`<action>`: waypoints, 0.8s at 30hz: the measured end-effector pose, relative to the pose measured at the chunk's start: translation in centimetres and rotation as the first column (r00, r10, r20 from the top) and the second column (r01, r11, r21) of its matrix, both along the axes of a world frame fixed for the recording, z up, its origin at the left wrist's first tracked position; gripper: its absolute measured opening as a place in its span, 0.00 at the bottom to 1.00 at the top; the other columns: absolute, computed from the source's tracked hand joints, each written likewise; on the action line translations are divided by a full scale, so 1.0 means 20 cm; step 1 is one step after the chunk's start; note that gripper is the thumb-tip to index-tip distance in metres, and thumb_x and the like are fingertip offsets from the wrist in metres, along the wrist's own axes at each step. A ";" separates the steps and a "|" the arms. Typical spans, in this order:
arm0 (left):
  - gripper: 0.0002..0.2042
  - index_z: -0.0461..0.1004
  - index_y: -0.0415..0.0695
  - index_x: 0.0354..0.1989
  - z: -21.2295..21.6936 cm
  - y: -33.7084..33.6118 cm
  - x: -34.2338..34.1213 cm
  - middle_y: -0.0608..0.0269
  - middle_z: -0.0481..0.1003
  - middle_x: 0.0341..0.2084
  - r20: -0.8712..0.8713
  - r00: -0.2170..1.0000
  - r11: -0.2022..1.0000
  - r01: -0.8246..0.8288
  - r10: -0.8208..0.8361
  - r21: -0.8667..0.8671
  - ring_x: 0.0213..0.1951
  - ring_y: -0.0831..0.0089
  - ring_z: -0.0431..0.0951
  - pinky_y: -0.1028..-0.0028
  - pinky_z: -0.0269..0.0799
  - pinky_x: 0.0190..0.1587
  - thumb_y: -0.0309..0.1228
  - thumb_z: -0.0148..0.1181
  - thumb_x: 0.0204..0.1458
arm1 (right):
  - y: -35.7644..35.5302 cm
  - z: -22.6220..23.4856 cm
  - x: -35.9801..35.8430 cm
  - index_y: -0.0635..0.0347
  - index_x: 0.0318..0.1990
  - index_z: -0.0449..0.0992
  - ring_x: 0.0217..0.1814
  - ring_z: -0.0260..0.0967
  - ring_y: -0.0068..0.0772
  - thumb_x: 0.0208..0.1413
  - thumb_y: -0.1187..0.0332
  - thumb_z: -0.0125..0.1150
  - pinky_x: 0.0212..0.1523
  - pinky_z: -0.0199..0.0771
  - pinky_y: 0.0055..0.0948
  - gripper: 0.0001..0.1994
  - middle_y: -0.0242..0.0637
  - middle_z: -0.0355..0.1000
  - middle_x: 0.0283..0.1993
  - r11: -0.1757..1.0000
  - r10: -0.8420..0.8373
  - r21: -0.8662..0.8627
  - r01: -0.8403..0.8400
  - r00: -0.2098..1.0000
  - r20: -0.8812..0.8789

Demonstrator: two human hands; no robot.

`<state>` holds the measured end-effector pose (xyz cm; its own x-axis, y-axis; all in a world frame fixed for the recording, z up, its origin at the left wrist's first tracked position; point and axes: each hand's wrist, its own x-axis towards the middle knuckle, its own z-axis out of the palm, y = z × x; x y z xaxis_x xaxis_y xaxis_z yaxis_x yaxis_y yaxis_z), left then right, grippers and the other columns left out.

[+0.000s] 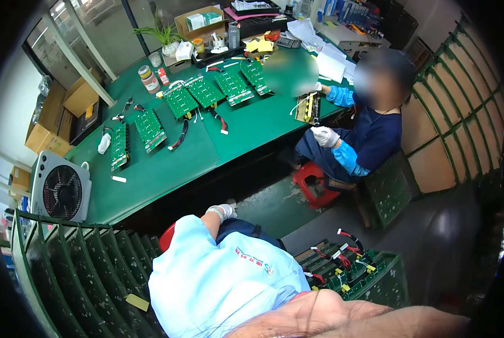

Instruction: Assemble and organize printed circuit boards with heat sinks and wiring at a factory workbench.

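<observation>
Bare skin (pixel 319 316) lay nearest; ahead-left of the gloved left hand (pixel 225 211), finger spread impossible to tell, a circuit board (pixel 150 130) pointed lengthwise toward it, well apart.

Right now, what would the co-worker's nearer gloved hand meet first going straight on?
Probably the dark board with yellow parts, just up and left of the co-worker's hand; depth is unclear, so they may already touch.

Counted up: six green rectangular circuit boards (pixel 150 130) on the long green worktop (pixel 207 160), one square grey fan (pixel 62 191), one leafy green plant (pixel 164 35), one co-worker (pixel 378 138) wearing two bright-blue sleeve covers (pixel 349 160).
</observation>
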<state>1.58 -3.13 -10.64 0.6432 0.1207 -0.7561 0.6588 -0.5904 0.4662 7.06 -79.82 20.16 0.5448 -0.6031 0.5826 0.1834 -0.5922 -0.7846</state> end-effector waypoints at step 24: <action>0.19 0.77 0.42 0.46 0.43 0.31 0.03 0.57 0.79 0.37 0.039 0.900 0.882 -0.416 0.434 -0.222 0.38 0.64 0.77 0.66 0.71 0.44 0.44 0.61 0.55 | 1.54 0.78 0.63 0.72 0.47 0.74 0.49 0.71 0.47 0.55 0.75 0.56 0.49 0.73 0.40 0.13 0.52 0.71 0.51 0.513 0.761 -0.217 -0.831 0.557 -0.334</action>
<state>2.20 3.02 -2.10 0.6278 0.2467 -0.7383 0.7773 -0.1491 0.6112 19.66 -49.08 35.71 0.8077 0.3373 0.4835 0.5895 -0.4764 -0.6523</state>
